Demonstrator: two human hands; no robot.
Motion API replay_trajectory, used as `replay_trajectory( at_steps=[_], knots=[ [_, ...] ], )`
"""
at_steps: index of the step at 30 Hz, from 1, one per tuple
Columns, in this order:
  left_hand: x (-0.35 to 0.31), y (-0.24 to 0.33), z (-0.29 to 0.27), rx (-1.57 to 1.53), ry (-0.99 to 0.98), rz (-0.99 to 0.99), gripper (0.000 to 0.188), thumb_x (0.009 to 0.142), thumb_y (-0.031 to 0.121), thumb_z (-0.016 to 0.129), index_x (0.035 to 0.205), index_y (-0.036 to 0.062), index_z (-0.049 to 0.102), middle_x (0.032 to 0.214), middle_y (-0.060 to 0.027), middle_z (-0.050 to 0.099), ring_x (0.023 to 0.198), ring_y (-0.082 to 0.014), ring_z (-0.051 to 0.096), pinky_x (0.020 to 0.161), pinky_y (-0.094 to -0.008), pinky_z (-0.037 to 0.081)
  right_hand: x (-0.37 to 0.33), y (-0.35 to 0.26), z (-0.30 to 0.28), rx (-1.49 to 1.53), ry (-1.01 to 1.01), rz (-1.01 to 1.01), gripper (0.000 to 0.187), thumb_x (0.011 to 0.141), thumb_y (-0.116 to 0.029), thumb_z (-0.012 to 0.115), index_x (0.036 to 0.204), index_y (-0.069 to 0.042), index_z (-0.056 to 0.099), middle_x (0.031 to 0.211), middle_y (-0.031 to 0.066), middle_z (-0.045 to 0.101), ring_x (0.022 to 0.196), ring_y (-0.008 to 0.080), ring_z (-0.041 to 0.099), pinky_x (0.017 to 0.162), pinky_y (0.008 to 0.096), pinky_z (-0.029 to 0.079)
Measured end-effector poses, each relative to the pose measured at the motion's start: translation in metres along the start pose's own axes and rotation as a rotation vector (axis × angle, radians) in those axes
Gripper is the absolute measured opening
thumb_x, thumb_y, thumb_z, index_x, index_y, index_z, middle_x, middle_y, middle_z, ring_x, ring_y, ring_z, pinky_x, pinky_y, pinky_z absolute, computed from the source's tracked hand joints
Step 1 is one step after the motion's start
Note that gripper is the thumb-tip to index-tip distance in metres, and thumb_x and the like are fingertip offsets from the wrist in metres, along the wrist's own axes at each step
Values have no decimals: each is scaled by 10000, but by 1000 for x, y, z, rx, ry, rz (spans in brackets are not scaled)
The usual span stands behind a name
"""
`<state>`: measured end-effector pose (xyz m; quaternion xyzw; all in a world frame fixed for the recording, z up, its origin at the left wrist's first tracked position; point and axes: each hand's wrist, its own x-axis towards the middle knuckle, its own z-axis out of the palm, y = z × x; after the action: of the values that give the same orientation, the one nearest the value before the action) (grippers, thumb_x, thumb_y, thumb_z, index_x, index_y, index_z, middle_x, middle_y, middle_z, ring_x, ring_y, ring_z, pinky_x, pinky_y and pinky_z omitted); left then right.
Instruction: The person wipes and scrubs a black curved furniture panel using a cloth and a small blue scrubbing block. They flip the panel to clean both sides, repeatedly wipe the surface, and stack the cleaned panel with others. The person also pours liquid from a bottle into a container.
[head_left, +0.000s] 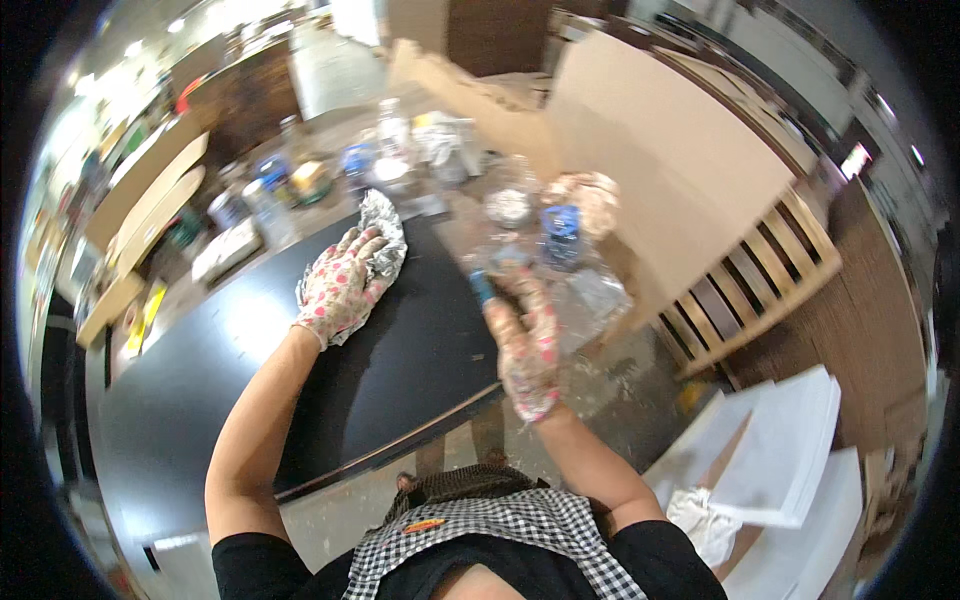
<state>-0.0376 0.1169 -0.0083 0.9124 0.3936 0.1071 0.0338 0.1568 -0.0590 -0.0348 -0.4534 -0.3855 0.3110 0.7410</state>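
Observation:
My left hand [343, 285], in a white glove with pink and red dots, presses a crumpled whitish cloth [383, 235] onto a glossy black panel [415, 330]. Its fingers lie across the cloth near the panel's far edge. Past the right end of the panel, my right hand [525, 345] wears a matching, stained glove. Thumb and fingers close around a narrow blue thing [482, 288], blurred and partly hidden, whose kind I cannot make out. Just beyond that hand stand a blue-topped jar [562, 238] and a clear container with whitish contents [508, 207].
Clear plastic wrap [590, 300] lies right of my right hand. Jars and a clear bottle [392, 130] line the bench behind the panel. A large tan board [665, 170] leans beside a slatted wooden frame [750, 275] at right. White sheets [780, 450] are at lower right.

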Motion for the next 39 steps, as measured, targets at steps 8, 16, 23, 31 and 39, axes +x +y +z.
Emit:
replay_trajectory(
  at_steps=[8, 16, 23, 31, 39],
  knots=[
    [46, 168, 20, -360, -300, 594, 640, 692, 233, 645, 1316, 108, 578, 1235, -196, 623, 1126, -406, 575, 954, -481, 443, -24, -41, -159, 265, 272, -189, 484, 923, 46, 572, 1397, 26, 472, 1328, 102, 570, 1138, 170, 590, 990, 317, 481],
    [50, 184, 43, -868, -476, 700, 149, 837, 79, 663, 975, 23, 651, 942, -85, 686, 840, -232, 644, 719, -372, 524, -117, -50, -209, 410, 358, -364, 445, 951, -38, 610, 1378, 14, 497, 1079, 26, 574, 874, 79, 574, 804, 224, 498],
    [61, 164, 67, -1072, -610, 630, 287, 917, 88, 604, 1192, 10, 590, 1072, -138, 649, 931, -197, 644, 793, -352, 521, -120, -40, -209, 1036, 415, -43, 443, 1005, -124, 564, 1397, 40, 436, 874, 20, 503, 633, 65, 484, 567, 184, 453],
    [57, 175, 53, -1222, -599, 759, 168, 921, 18, 514, 1048, 3, 622, 1060, -146, 645, 993, -247, 633, 861, -386, 509, -64, -32, -197, -30, 327, -48, 424, 978, -200, 638, 1357, -32, 549, 990, 38, 629, 859, 111, 588, 771, 277, 537],
    [88, 176, 66, -1049, -672, 230, 297, 908, 274, 641, 1014, -2, 616, 894, -157, 619, 824, -274, 608, 780, -372, 499, 75, -2, -268, 93, -68, -195, 482, 873, -142, 729, 1326, -48, 591, 1209, 36, 592, 936, 90, 597, 797, 245, 494]
  ],
)
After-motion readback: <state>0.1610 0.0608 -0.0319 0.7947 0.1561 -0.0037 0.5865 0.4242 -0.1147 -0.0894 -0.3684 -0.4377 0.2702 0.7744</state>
